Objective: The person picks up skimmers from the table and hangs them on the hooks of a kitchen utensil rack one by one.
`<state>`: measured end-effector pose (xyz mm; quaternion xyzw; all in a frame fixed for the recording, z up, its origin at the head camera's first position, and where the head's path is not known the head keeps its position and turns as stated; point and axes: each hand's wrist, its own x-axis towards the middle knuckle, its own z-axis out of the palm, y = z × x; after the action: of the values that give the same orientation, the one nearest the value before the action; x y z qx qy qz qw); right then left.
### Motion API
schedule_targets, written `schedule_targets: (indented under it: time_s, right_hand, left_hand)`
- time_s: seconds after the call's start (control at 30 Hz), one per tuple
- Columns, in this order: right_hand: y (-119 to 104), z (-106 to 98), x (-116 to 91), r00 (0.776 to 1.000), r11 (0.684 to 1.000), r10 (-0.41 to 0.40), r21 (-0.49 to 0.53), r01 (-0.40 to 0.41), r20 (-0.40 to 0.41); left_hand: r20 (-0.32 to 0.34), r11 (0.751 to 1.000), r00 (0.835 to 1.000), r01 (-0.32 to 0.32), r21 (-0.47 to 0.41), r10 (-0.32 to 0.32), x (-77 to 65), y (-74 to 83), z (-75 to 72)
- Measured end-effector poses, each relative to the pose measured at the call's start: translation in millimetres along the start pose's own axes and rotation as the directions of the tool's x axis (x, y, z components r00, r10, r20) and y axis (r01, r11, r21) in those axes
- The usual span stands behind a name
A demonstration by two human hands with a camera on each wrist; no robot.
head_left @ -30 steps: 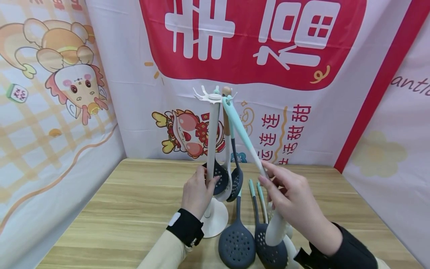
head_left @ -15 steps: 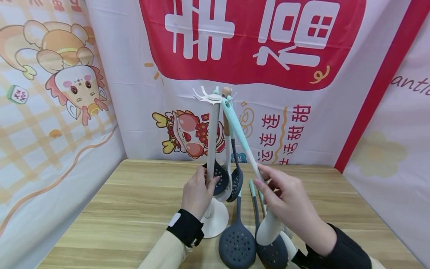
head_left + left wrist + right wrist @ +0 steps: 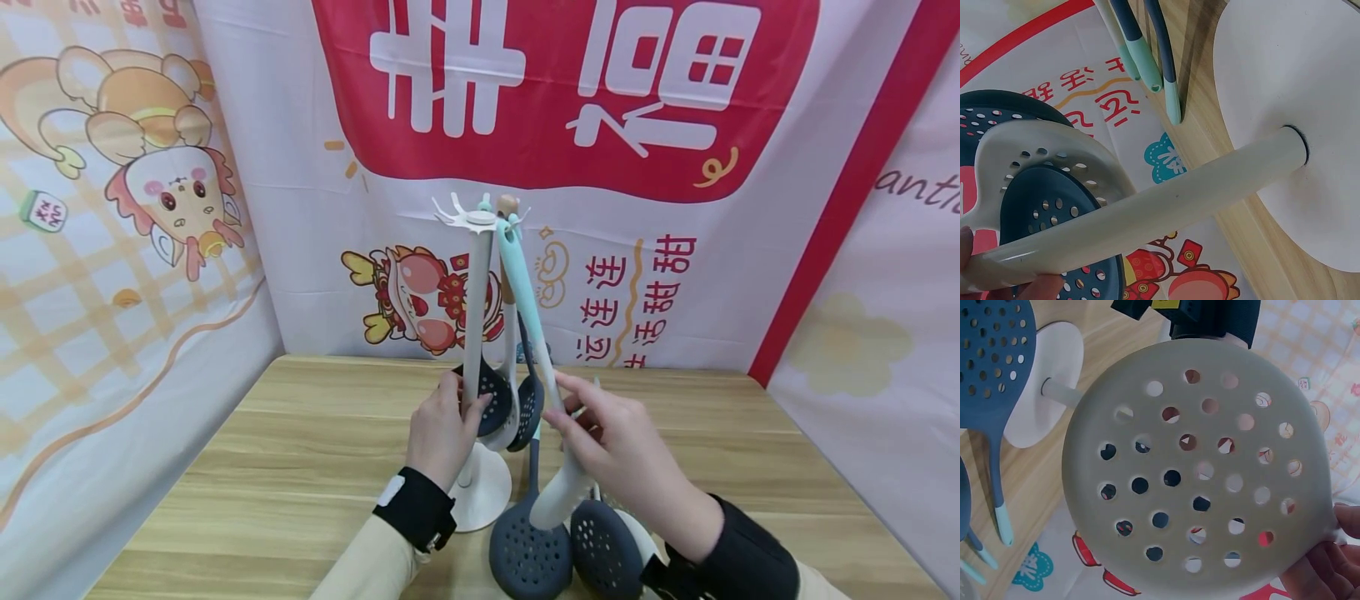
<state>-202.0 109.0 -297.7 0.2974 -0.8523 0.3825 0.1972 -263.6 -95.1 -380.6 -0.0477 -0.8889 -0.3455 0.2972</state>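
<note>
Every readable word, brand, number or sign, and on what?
"福": sideways, white, red patch on back cloth; neighbour cut off.
"运连连": sideways, red, back cloth.
"活甜甜": likewise.
"ant": right cloth, cut off.
Left cloth: too small or cut off.
Blue flower: unclear.
Utensils, stand: none legible.

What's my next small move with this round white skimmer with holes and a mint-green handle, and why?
I'd probably lower the right grip slightly and test whether the skimmer hangs. The top of its handle sits at the prongs of the round-based white stand, though I can't tell if it's hooked, and the left grip holds the pole.
</note>
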Motion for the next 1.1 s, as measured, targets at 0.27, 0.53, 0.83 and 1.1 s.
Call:
schedule_targets:
  time_s: [0.27,0.53,0.83,1.1]
  right_hand:
    - [4.3,6.8,6.6,1.000,0.998,0.007,-0.056,-0.007,0.015]
    - [13.0,18.9,17.3,1.000,0.986,0.005,-0.168,-0.001,0.021]
    - [19.1,32.5,28.1,0.997,0.988,0.053,-0.151,-0.044,0.061]
    - [21.8,39.5,30.6,0.997,0.994,0.051,-0.102,-0.046,0.049]
  left_hand:
    - [-0.005,1.000,1.000,-0.001,0.009,0.001,-0.5,0.9,-0.9]
    - [-0.014,1.000,1.000,-0.004,0.011,0.005,-2.2,1.0,-1.9]
    - [-0.018,1.000,1.000,-0.017,0.021,0.017,-3.8,-0.2,0.5]
    - [-0.017,0.999,1.000,-0.021,0.033,0.022,-2.9,-0.4,1.4]
